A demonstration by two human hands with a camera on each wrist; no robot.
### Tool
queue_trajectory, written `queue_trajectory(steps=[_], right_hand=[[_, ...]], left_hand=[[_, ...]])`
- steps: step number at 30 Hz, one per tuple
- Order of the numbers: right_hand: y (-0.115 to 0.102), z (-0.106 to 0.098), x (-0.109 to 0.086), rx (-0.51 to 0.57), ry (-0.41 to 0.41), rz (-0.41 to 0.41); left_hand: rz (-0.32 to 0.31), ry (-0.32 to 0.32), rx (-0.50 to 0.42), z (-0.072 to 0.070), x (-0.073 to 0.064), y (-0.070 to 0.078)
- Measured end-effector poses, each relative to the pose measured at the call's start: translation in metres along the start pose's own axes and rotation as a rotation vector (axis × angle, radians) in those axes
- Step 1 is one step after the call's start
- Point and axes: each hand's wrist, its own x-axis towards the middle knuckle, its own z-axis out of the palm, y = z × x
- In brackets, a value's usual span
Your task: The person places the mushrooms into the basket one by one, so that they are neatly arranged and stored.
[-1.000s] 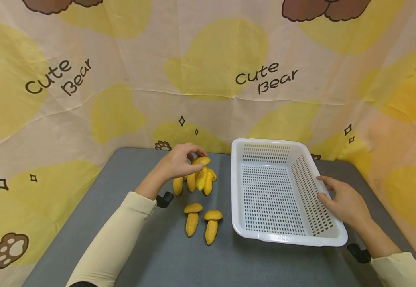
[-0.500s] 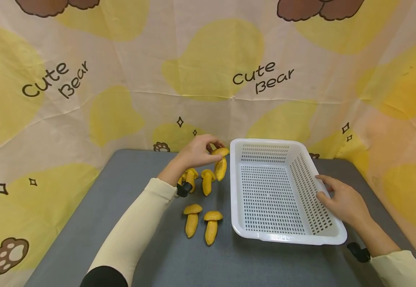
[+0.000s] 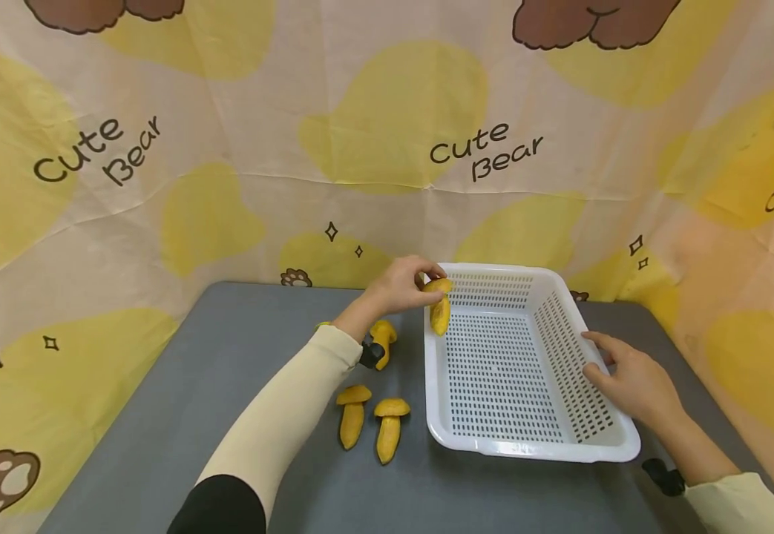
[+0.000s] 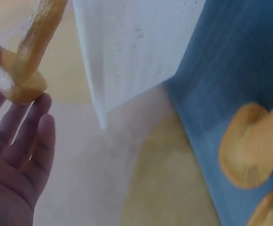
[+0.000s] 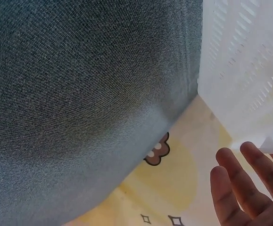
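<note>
I see the left hand (image 3: 401, 285), fingers pinching a yellow mushroom (image 3: 440, 317) by its cap over the basket's (image 3: 533, 452) left rim, toward the worktop's (image 3: 260, 341) far edge; the right hand's (image 3: 634, 386) fingers lie loosely extended at the right rim. Carried low, the dangling stem could catch and slip.

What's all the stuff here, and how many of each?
Basket: one, white, on table.
Table: one, grey, under basket.
Backdrop: one, cream and yellow, behind table.
Loose mushrooms: three clear, yellow, left of basket; maybe more hidden.
Held mushroom: one, yellow, at basket's left rim.
Wrist devices: two, black, one per wrist.
Sleeves: two, cream, on arms.
Band: one, black, on left sleeve.
Left hand: one, pinching held mushroom.
Right hand: one, at basket's right rim.
</note>
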Motion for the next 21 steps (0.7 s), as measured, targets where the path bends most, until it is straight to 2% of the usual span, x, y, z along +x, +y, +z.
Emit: queue_trajectory(steps=[4, 8, 14, 21], right_hand=[[-0.001, 0.001, 0.001, 0.000, 0.007, -0.006], [-0.001, 0.002, 0.002, 0.007, 0.003, 0.000], [0.000, 0.004, 0.000, 0.025, -0.008, 0.020], [-0.002, 0.003, -0.001, 0.034, -0.014, 0.027]], left_hand=[[0.021, 0.000, -0.021, 0.013, 0.009, -0.003], [0.006, -0.030, -0.033, 0.023, 0.016, -0.006], [0.000, -0.065, -0.004, 0.038, 0.026, -0.015], [-0.027, -0.112, 0.046, 0.050, 0.037, -0.011]])
